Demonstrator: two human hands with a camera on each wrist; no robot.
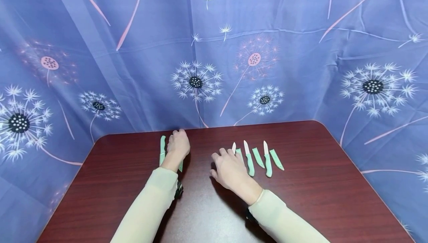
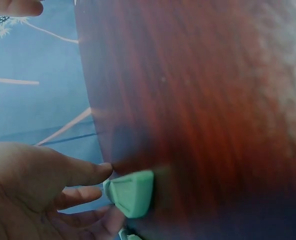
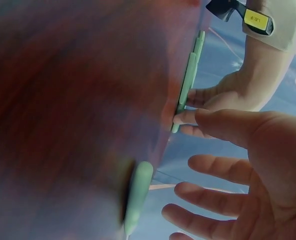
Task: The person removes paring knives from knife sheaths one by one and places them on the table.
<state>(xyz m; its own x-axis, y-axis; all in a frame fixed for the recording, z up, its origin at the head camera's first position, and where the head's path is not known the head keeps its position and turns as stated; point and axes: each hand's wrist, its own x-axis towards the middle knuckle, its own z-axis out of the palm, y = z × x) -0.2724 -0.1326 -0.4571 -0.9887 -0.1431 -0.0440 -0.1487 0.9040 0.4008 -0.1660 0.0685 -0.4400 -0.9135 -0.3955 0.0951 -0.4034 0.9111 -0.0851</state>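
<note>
At eleven o'clock on the table [image 1: 317, 191], a green knife [image 2: 135, 194] is pinched by the left hand [image 1: 178, 144]; the right hand's [image 1: 231, 170] fingers are spread, nothing held. Probably light, stiff, smooth, the knife is best gripped by its handle [image 2: 107, 188].

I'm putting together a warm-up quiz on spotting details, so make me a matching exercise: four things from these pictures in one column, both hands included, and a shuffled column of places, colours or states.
Column one
1. Left hand
2. Right hand
3. Rightmost knife
4. Tabletop

Column two
A. Dark reddish brown
B. Blade bare, lying beside a separate green sheath
C. At a green knife on the left part of the tabletop
D. Open, holding nothing

Right pairs: 1-C, 2-D, 3-B, 4-A
</note>
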